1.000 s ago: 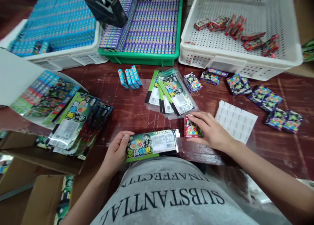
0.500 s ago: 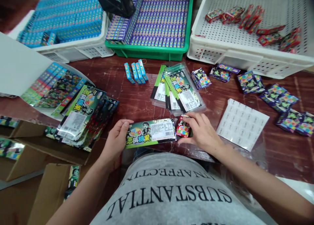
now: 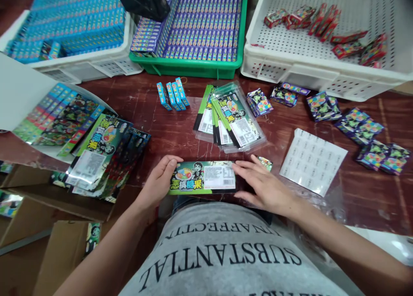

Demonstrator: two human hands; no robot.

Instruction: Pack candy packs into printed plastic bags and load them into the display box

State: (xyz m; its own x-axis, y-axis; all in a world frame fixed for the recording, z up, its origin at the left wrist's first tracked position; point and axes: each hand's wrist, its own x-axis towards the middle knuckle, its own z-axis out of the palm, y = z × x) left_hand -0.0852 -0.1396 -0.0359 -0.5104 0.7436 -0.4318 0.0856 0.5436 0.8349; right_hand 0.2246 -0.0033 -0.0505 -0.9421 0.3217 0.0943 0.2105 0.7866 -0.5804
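My left hand point(image 3: 161, 177) is closed on the left end of a flat green and black candy packet point(image 3: 203, 180), its thumb on top. The packet lies lengthwise in front of my shirt, with a white label on its right half. My right hand point(image 3: 263, 186) grips the packet's right end, fingertips at the upper corner and thumb at the lower one. Behind its fingers shows the corner of a small printed box point(image 3: 265, 162), mostly hidden. The red candy box is out of sight. Beyond the hands lie several overlapping packets point(image 3: 232, 119) in clear sleeves.
Blue boxes point(image 3: 172, 94) stand behind my left hand. Purple boxes point(image 3: 351, 124) and a white patterned sheet point(image 3: 312, 162) lie to the right. A white crate point(image 3: 290, 74) and green crate point(image 3: 187, 68) line the back. Filled packets point(image 3: 100, 149) pile up at the left.
The small red box in my right hand has gone from sight at the packet's right end. My right hand now grips that end. The view has shifted slightly.
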